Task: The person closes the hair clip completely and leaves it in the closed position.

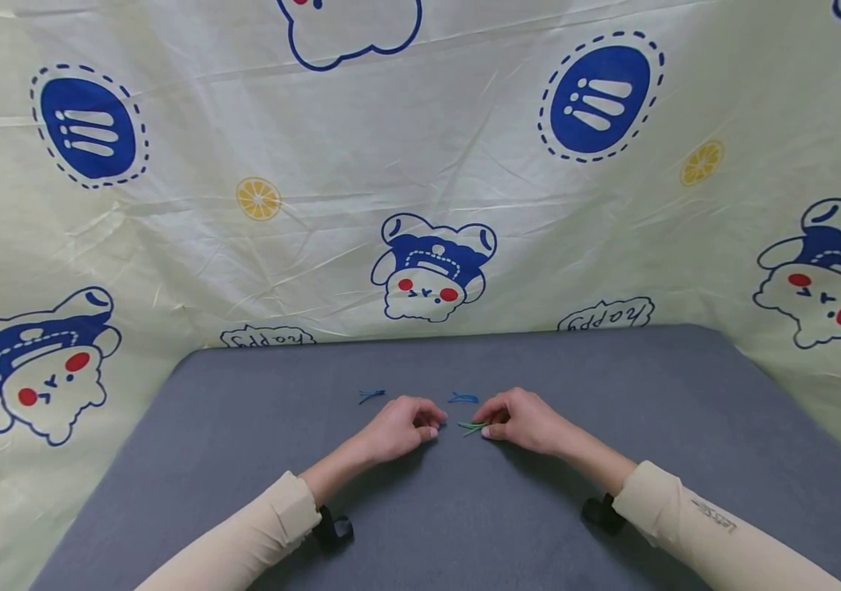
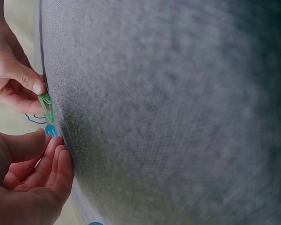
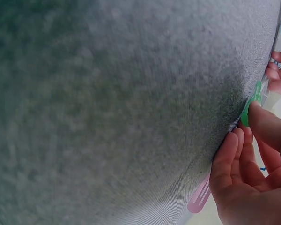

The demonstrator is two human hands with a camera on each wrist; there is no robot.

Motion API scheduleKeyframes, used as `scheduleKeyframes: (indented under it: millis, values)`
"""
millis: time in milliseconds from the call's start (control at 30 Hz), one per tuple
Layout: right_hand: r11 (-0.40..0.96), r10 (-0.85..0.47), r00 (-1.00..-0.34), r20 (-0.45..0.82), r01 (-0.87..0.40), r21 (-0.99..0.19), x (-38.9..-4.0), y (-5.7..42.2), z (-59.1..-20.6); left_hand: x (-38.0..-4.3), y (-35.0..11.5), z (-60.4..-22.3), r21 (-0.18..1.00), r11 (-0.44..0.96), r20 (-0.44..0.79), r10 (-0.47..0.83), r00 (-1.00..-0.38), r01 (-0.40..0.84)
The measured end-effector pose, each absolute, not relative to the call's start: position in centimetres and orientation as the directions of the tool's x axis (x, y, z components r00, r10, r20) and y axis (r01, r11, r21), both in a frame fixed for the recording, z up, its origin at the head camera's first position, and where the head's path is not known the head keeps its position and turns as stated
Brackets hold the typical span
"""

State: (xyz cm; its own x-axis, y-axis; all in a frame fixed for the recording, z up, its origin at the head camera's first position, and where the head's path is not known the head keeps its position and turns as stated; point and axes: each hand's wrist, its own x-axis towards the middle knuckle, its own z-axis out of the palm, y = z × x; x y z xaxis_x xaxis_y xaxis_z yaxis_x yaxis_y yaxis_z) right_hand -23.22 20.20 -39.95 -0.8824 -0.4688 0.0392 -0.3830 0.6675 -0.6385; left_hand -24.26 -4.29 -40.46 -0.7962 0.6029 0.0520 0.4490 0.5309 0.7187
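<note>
My right hand [image 1: 527, 423] pinches a green snap hair clip [image 1: 473, 427] at one end between thumb and fingers, low over the grey table. Its open triangular frame [image 2: 48, 108] shows in the left wrist view. Facing it from the left is my left hand [image 1: 401, 427], fingers loosely bent and fingertips close to the table, nothing visibly held. Just beyond the gap between the hands lies a blue hair clip [image 1: 463, 398]. Another, darker blue clip [image 1: 372, 396] lies past the left hand's knuckles. Beside the right hand's fingers, a pink clip [image 3: 200, 194] appears in the right wrist view.
The grey cloth-covered table [image 1: 243, 476] reaches back to a pale printed curtain [image 1: 331, 164] that hangs behind it and along both sides. Dark bands [image 1: 333, 529] sit at both wrists, below the light sleeves.
</note>
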Motion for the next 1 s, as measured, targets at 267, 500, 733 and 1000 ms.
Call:
scheduleKeyframes:
  millis: [267, 500, 733, 1000]
  values:
    - [0.666, -0.454, -0.890, 0.035, -0.365, -0.650, -23.52, 19.94, -39.96, -24.66, -4.47, -40.59, 0.746, 0.517, 0.034, 0.599, -0.800, 0.419]
    - [0.680, -0.454, -0.891, 0.025, -0.364, -0.636, -23.60, 19.84, -39.95, -24.79, -4.74, -40.48, 0.760, 0.493, 0.033, 0.622, -0.782, 0.424]
    - [0.689, -0.450, -0.893, 0.035, -0.371, -0.623, -23.38, 19.73, -39.55, -24.62, -4.91, -40.47, 0.767, 0.487, 0.033, 0.620, -0.784, 0.418]
    - [0.683, -0.423, -0.904, 0.066, -0.366, -0.632, -22.79, 19.66, -39.61, -24.48, -5.12, -40.38, 0.769, 0.500, 0.021, 0.602, -0.798, 0.398]
